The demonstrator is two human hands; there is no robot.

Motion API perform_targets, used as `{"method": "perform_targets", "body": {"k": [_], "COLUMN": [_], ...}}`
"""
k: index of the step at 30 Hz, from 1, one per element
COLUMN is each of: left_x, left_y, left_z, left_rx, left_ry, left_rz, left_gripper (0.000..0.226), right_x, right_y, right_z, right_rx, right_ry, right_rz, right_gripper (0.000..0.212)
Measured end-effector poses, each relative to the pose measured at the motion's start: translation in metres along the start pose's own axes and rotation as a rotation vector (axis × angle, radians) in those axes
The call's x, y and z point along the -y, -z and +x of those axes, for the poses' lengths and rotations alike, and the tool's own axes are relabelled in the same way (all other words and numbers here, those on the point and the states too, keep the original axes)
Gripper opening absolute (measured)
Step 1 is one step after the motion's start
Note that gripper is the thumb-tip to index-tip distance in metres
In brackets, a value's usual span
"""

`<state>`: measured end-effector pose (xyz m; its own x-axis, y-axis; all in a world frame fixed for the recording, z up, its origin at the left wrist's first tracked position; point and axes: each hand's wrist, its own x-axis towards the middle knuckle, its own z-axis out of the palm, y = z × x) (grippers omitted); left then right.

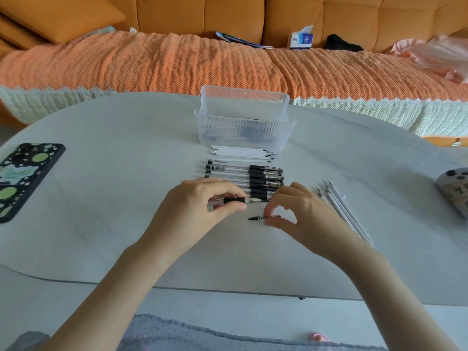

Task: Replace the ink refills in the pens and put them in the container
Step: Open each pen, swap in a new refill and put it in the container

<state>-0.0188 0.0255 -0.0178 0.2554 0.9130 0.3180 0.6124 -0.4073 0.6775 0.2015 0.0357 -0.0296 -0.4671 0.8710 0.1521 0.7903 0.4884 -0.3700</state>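
The left hand [200,203] grips a pen [234,200] around its black sleeve; the right hand [301,211], just beside, pinches what seems a small black pen tip [254,218].

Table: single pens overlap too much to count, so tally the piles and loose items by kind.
Clear container: 1
Row of capped pens: 1
White refill piles: 2
Open pen, left hand: 1
Pen tip, right hand: 1
Phone: 1
Grey button device: 1
Total: 8
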Motion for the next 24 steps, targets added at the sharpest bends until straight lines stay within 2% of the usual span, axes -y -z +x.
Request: {"method": "perform_targets", "body": {"k": [2, 6, 9, 21, 24], "left_x": [0.001, 0.001, 0.001, -0.003, -0.003], "left_y": [0.001, 0.003, 0.003, -0.005, -0.005], "left_z": [0.0, 0.001, 0.001, -0.001, -0.001], "left_rx": [0.008, 0.004, 0.007, 0.028, 0.002], "left_ry": [0.01, 0.021, 0.021, -0.007, -0.002], "left_rz": [-0.007, -0.037, -0.043, -0.004, -0.059], "left_gripper": [0.018, 0.012, 0.011, 0.012, 0.012], "right_x": [0.004, 0.007, 0.008, 0.023, 0.027], "right_y": [0.004, 0.017, 0.02, 0.014, 0.012], "right_z": [0.0, -0.003, -0.003, 0.001, 0.001], "right_rx": [-0.015, -0.054, -0.079, -0.077, -0.098], "right_ry": [-0.015, -0.071, -0.091, -0.082, -0.107], "right_rz": [0.041, 0.333, 0.426, 0.446, 0.484], "right_gripper": [0.011, 0.005, 0.005, 0.002, 0.002]}}
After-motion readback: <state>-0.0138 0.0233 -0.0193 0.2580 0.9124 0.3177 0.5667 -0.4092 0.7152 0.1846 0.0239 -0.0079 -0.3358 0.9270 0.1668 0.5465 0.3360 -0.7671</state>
